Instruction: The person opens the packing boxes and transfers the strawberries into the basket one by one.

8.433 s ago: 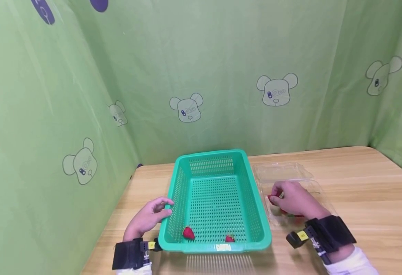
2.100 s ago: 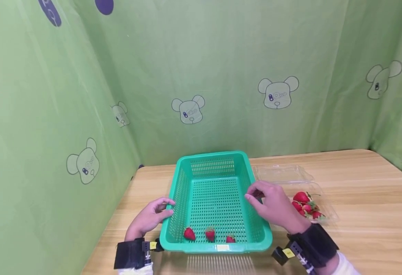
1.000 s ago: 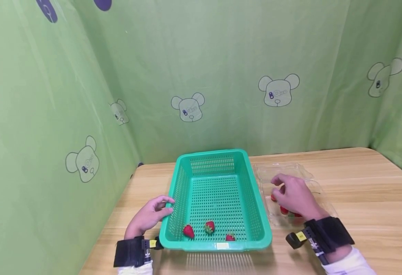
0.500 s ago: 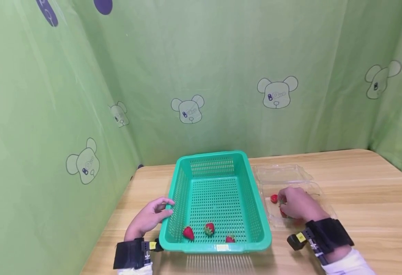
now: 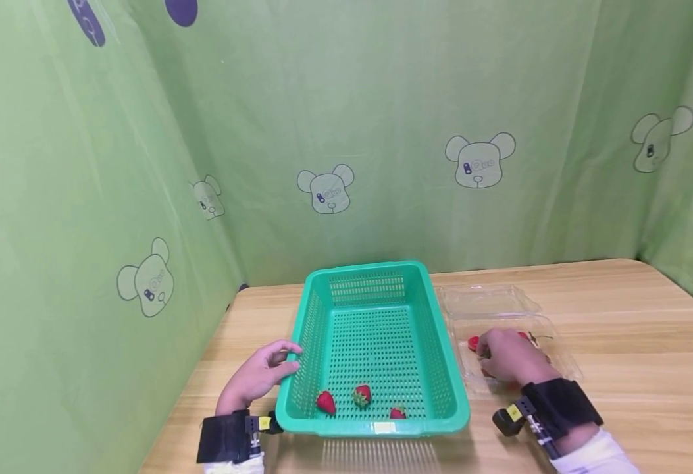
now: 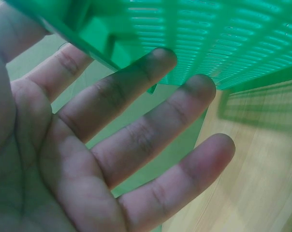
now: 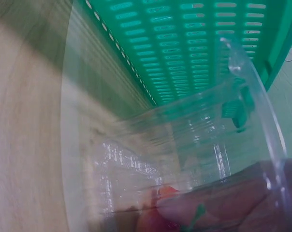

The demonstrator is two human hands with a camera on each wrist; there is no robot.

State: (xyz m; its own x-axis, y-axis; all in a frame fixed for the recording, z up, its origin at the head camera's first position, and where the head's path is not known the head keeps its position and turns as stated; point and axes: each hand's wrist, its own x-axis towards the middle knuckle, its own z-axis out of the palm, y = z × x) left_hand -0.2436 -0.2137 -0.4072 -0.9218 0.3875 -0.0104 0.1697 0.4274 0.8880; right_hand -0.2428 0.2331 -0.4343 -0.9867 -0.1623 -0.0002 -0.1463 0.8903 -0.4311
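A green perforated plastic basket (image 5: 334, 426) stands on the table, with strawberries near its front wall: left (image 5: 325, 403), middle (image 5: 362, 395) and right (image 5: 397, 413). At its left side, my left hand (image 5: 257, 375) rests thumb and index finger on the rim; the left wrist view shows the other fingers stretched along the outer wall. My right hand (image 5: 513, 355) reaches into a clear plastic box (image 5: 565, 359), fingers bent down round a strawberry (image 7: 153, 220) that they mostly cover. Another strawberry (image 5: 473, 343) lies left of the fingertips; more are partly hidden under the hand.
The box's clear lid (image 5: 488, 299) lies folded open at the back, close to the basket's right wall. Wood-grain tabletop (image 5: 636, 329) extends to the right. A green curtain (image 5: 382, 217) with bear-head prints hangs behind the table and on the left.
The right hand has gone from the basket's right rim back into the box and lowered among the strawberries. The middle strawberry was added to the basket and has rolled over. The left hand stays put.
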